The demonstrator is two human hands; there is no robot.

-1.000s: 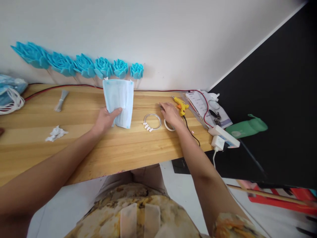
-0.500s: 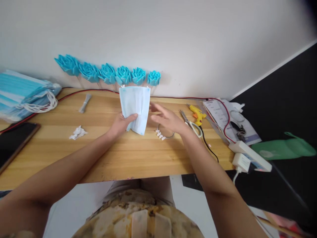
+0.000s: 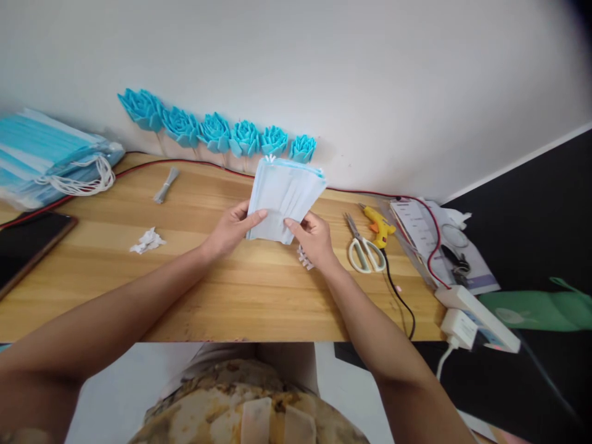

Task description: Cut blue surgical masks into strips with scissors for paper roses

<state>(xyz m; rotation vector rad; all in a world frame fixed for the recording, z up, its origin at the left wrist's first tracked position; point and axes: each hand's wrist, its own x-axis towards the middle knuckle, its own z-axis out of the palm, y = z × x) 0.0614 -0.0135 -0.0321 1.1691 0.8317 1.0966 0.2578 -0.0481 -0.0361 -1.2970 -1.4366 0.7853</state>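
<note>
A small stack of pale blue face masks (image 3: 284,194) is held up over the wooden table, slightly fanned at the top. My left hand (image 3: 234,229) pinches its lower left side, thumb in front. At the lower right, my right hand (image 3: 317,237) grips the same stack, also with its thumb on the front face. Fingers of both hands are partly hidden behind the masks. Just under my right hand lies a small white toothed piece (image 3: 305,258), partly covered. To the right rest white-handled scissors (image 3: 365,253) and a yellow glue gun (image 3: 380,227).
Several blue flowers (image 3: 215,132) on stems lean against the wall. A bagged pile of masks (image 3: 41,157) and a phone (image 3: 32,246) lie left, near wire ties (image 3: 166,185) and white scraps (image 3: 148,240). A power strip (image 3: 478,317) and cords sit at the right edge.
My right hand, apart from the masks before, has closed on their right side. The stack has tilted rightward and its top edges have spread. The whole view has shifted slightly.
</note>
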